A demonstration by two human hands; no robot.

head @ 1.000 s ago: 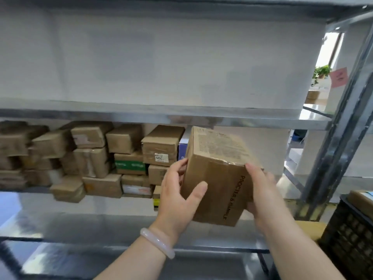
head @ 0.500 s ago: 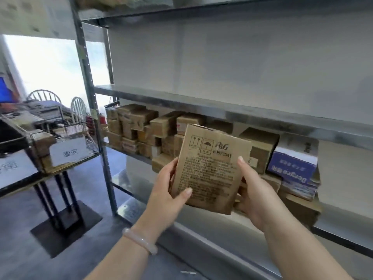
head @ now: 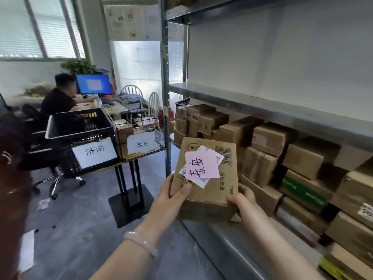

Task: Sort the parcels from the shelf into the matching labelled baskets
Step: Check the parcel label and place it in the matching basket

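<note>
My left fingers (head: 182, 191) and right fingers (head: 234, 199) clasp the parcel (head: 211, 191) by its lower corners; stiff, probably light cardboard

Your left wrist: one bangle (head: 140, 242), a smooth rounded band, pale milky pink-white, faintly translucent, with a soft gloss. It circles the end of your left forearm (head: 123, 259). Left forearm and right forearm (head: 280, 247) bare to the frame edge. Left hand (head: 171, 200) and right hand (head: 245, 202) bare.

Grey floor (head: 80, 229), bright blinded windows (head: 22, 27)
</note>
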